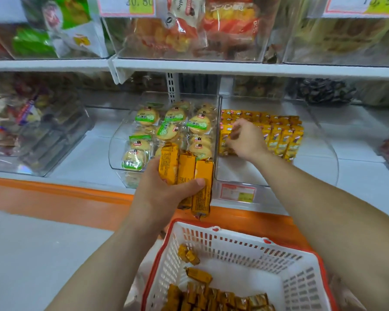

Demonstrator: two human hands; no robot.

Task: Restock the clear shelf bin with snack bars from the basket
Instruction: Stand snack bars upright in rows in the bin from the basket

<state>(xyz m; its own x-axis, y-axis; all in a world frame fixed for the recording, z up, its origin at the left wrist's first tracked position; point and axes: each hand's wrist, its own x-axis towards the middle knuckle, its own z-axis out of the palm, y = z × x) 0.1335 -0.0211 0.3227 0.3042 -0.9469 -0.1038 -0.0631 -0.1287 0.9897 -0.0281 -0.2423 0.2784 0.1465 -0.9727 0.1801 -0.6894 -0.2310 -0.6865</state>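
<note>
My left hand (166, 194) grips three orange-yellow snack bars (185, 173), held upright in front of the shelf edge above the basket. My right hand (245, 140) reaches into the clear shelf bin (323, 140), its fingers closed on a yellow bar at the left end of the standing rows of snack bars (283, 138). The front part of that bin's floor is bare. Below, the white basket with a red rim (301, 272) holds several more orange bars (211, 295) along its near side.
A clear bin of round cakes in green-labelled wrappers (166, 131) stands directly left of the snack-bar bin. More clear bins of packaged snacks fill the upper shelf (189, 32) and the left (32, 122). An orange strip (54, 198) runs along the shelf base.
</note>
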